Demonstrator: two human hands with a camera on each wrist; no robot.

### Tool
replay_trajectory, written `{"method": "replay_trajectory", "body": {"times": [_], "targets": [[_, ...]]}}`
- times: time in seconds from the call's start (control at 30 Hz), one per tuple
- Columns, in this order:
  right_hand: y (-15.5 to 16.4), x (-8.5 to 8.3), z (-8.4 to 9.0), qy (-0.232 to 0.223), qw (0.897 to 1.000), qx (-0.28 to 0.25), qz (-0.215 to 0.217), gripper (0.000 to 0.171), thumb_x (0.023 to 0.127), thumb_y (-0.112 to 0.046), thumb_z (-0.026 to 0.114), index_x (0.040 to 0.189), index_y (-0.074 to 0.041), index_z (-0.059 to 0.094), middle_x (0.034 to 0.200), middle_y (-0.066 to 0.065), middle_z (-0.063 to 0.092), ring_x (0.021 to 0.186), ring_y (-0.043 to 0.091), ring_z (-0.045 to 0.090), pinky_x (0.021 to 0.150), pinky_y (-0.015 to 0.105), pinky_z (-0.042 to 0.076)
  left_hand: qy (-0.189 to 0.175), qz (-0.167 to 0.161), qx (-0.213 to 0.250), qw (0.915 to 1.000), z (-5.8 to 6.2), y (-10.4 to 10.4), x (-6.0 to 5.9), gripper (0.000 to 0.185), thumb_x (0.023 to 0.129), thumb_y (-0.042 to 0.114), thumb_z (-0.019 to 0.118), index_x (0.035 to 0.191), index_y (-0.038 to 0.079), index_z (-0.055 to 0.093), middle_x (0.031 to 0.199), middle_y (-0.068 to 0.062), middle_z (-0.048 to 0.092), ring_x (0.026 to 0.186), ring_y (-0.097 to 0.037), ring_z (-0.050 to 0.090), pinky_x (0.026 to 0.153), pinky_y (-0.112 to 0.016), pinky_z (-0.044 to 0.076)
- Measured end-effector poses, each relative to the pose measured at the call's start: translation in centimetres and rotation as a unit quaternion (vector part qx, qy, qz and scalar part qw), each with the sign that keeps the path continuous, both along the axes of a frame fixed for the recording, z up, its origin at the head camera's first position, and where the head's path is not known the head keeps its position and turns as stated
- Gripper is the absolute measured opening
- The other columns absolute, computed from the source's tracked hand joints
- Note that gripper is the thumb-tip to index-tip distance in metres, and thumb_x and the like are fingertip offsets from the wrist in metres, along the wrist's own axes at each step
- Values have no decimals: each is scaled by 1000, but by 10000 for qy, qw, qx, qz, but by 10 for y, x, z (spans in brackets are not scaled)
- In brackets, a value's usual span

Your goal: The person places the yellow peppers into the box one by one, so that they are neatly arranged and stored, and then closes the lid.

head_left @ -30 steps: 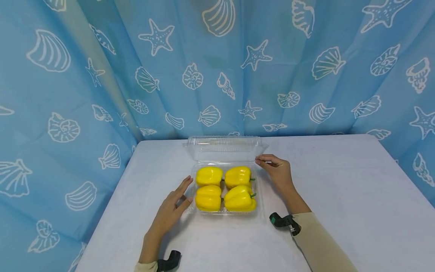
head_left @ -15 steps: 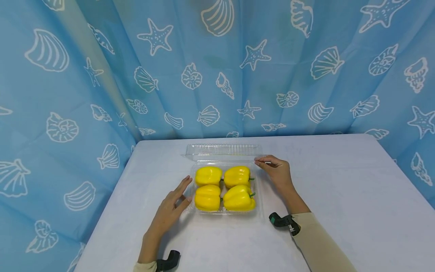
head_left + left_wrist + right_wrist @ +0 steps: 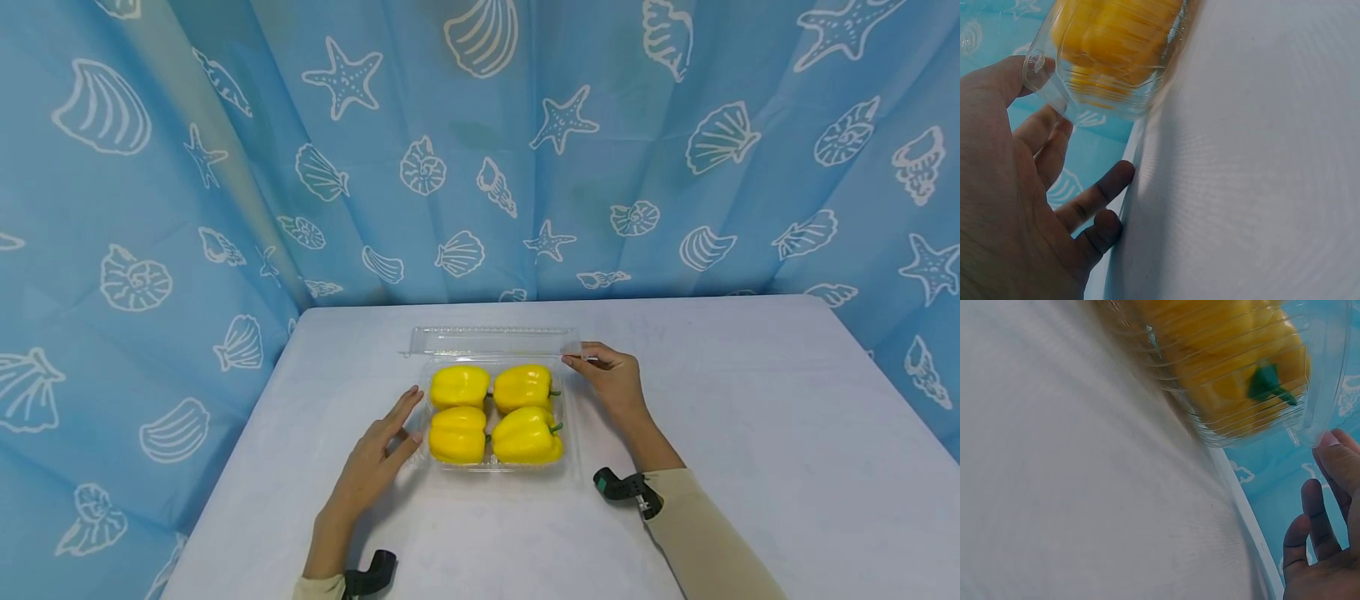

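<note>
A clear plastic clamshell container (image 3: 480, 471) holds several yellow bell peppers (image 3: 527, 435) with green stems. Its hinged lid (image 3: 487, 340) is open along the back side, low behind the peppers. My right hand (image 3: 611, 383) pinches the container's back right corner between thumb and fingertips, beside the lid's end. In the right wrist view, the thumb tip (image 3: 1329, 439) meets the clear flange while other fingers stay spread apart. My left hand (image 3: 375, 458) rests fingertips against the left rim, fingers extended. The left wrist view shows its thumb (image 3: 1038, 74) at the flange's corner.
The container stands on a table with a white cloth (image 3: 750, 417). A blue curtain (image 3: 480, 125) with white shell and starfish prints hangs behind the table and along its left side. Black wrist cameras (image 3: 628, 487) sit at both sleeve cuffs.
The lid has dropped from a raised stance to a lower, flatter one behind the peppers. Both hands keep nearly the same places at the container's sides, and the peppers have not moved.
</note>
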State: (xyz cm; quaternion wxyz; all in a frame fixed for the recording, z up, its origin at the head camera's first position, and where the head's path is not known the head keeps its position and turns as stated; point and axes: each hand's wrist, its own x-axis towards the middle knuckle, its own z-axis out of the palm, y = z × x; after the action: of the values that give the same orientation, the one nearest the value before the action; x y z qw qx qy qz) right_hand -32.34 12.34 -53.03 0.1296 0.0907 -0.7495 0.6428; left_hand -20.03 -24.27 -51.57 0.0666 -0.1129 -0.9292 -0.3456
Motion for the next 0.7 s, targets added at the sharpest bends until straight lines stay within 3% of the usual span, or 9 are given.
{"method": "replay_trajectory", "body": {"times": [0.23,0.53,0.7], "targets": [[1,1,0,98,9998,160,5,15,88,-12,78,99,-3,78,108,4,74,105,8,63,88,20,50,-18,26,-12,10000,0,0,0,57,102,45,52,156,37,35,160,15,30,92,-10,54,72,-34,45],[5,1,-3,234,9992,79,304,18,89,-14,78,102,-2,78,116,9,72,106,12,65,87,22,52,-79,37,83,9999,0,1,0,58,101,44,54,155,39,35,160,15,31,92,-11,54,73,-35,46],[9,4,1,403,9971,-70,647,15,92,0,70,105,4,75,118,19,69,105,8,64,87,22,51,-243,192,98,9995,-1,0,1,58,100,46,55,155,40,36,158,4,37,97,-16,55,77,-38,47]]}}
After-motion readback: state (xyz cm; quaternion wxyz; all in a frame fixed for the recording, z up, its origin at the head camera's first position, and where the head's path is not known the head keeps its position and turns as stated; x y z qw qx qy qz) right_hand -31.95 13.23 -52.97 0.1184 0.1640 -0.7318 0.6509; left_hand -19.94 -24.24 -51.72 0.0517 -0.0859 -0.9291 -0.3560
